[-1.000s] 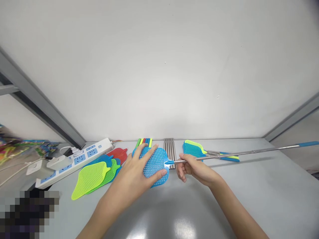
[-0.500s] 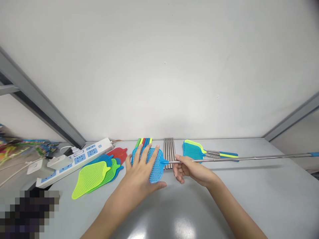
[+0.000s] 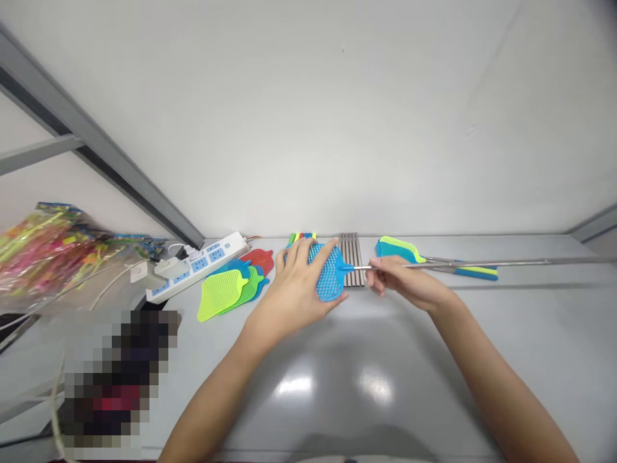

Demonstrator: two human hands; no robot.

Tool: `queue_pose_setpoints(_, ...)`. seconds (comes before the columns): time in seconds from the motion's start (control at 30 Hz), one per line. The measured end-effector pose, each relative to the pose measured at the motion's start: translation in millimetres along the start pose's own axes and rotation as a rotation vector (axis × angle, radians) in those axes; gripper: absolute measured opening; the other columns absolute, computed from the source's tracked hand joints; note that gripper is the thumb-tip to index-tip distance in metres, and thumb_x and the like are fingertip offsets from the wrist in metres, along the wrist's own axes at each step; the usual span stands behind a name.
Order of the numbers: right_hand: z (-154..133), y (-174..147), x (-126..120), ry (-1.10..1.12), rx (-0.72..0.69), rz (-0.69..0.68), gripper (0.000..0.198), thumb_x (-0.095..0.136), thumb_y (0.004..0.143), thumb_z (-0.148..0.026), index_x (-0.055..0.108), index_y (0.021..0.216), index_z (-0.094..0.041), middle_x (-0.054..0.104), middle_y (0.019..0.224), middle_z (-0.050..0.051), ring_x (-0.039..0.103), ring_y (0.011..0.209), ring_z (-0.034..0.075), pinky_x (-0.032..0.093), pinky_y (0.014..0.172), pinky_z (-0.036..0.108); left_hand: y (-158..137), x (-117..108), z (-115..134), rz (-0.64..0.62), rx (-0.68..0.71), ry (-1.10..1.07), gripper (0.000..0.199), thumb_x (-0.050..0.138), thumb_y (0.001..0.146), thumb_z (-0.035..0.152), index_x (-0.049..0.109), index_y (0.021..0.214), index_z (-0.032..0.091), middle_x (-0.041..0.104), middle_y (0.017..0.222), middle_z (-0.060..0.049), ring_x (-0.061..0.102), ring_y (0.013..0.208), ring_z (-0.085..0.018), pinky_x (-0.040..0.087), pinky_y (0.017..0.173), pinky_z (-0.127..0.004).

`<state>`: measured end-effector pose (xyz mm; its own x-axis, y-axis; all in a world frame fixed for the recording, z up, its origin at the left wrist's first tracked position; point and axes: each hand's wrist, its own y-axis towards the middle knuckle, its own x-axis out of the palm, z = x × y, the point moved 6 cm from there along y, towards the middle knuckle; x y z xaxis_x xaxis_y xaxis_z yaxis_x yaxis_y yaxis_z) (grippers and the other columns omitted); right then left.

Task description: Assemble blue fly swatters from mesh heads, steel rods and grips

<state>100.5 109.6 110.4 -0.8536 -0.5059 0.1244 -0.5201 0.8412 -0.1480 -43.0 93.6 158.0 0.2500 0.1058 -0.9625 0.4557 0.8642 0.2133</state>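
My left hand (image 3: 299,283) is closed over the head of a blue fly swatter (image 3: 332,273), fingers across its far side and thumb along the near edge. With thumb and fingers my right hand (image 3: 405,283) pinches the swatter's extended metal rod, close to the neck; the rod runs off past the right edge. Beneath lie several short metal tubes (image 3: 350,247) in a row. Coloured handles (image 3: 303,236) show partly behind my left hand. Loose swatter heads, including yellow (image 3: 222,294), green (image 3: 251,287) and red (image 3: 263,258) ones, overlap to the left.
Swatters with blue and yellow grips (image 3: 475,272) lie behind the rod at right. A white power strip (image 3: 224,249) with plugs and cables slants along the left. Beyond it sits a clear bag (image 3: 62,244) of colourful items. A wall (image 3: 357,128) borders the grey table (image 3: 328,360).
The view has shifted left and down. My left fingers, spread over the swatter head before, are now drawn closer around it. My right hand still pinches the rod.
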Motion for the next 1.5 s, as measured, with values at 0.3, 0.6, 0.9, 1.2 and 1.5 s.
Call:
queue_pose_setpoints(0.3, 1, 1, -16, 0.071, -0.106, 0.078, 0.030, 0.044, 0.077, -0.037, 0.056, 0.059, -0.016, 0.043, 0.048, -0.001, 0.040, 0.049, 0.010, 0.033, 0.050, 0.025, 1, -10, 3, 0.061, 0.041, 0.028, 0.063, 0.044, 0.070, 0.052, 0.028, 0.125, 0.028, 0.032, 0.114, -0.011, 0.027, 0.108, -0.028, 0.017, 0.088, -0.046)
queue_pose_setpoints(0.6, -5, -4, -33, -0.017, -0.231, 0.215, 0.042, 0.034, 0.079, -0.043, 0.054, 0.051, -0.018, 0.037, 0.046, 0.000, 0.041, 0.048, 0.012, 0.035, 0.051, 0.028, -2, -16, -2, 0.057, 0.024, 0.050, 0.061, 0.040, 0.070, 0.056, 0.033, 0.122, 0.026, 0.031, 0.112, -0.010, 0.023, 0.108, -0.029, 0.015, 0.089, -0.045)
queue_pose_setpoints(0.9, -4, -2, -33, -0.051, -0.239, 0.179, 0.043, 0.039, 0.079, -0.040, 0.054, 0.047, -0.017, 0.040, 0.045, 0.002, 0.042, 0.049, 0.011, 0.035, 0.051, 0.028, -8, -10, -13, -0.034, -0.007, -0.063, 0.058, 0.043, 0.066, 0.058, 0.040, 0.115, 0.028, 0.034, 0.099, -0.006, 0.032, 0.096, -0.026, 0.026, 0.084, -0.043)
queue_pose_setpoints(1.2, 2, 0, -22, -0.122, -0.128, 0.052, 0.042, 0.037, 0.078, -0.041, 0.057, 0.052, -0.016, 0.050, 0.055, 0.005, 0.044, 0.051, 0.013, 0.037, 0.058, 0.030, -13, 5, -7, -0.192, 0.039, -0.055, 0.034, 0.033, 0.078, 0.046, 0.050, 0.101, 0.028, 0.044, 0.100, -0.003, 0.039, 0.091, -0.023, 0.026, 0.083, -0.045)
queue_pose_setpoints(1.5, 7, 2, -20, -0.187, -0.127, 0.039, 0.039, 0.040, 0.079, -0.039, 0.061, 0.057, -0.014, 0.045, 0.048, 0.001, 0.044, 0.053, 0.011, 0.036, 0.059, 0.026, -5, 11, -9, -0.253, 0.087, -0.165, 0.039, 0.019, 0.083, 0.042, 0.053, 0.085, 0.023, 0.046, 0.099, 0.000, 0.041, 0.094, -0.017, 0.020, 0.090, -0.041)
